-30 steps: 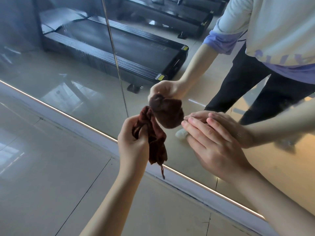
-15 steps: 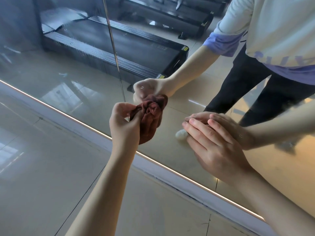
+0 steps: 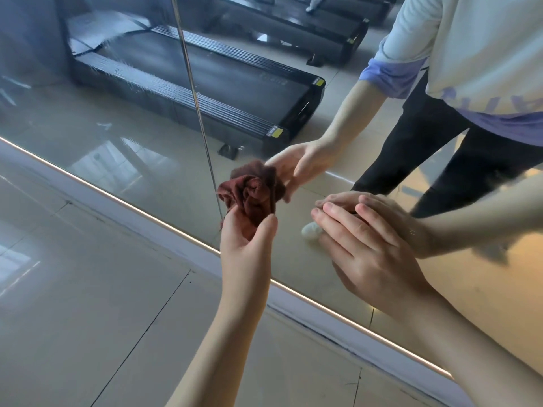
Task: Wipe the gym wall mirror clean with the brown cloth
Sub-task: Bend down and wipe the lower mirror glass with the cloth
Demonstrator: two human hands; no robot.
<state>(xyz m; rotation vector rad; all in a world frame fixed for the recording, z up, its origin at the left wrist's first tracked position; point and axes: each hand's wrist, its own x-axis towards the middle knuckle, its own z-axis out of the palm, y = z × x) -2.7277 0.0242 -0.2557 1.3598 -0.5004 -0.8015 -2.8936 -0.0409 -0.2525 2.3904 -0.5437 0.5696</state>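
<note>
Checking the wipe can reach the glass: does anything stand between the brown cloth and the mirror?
Nothing visible does. The brown cloth, bunched in the left hand, meets its reflection on the mirror beside the seam. The right hand lies flat on the glass, off to the right.

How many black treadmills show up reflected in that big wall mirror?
2 in the gym wall mirror. One long black treadmill lies across the reflection's middle; a second black treadmill sits behind it along the top edge. More may be cut off above.
</note>
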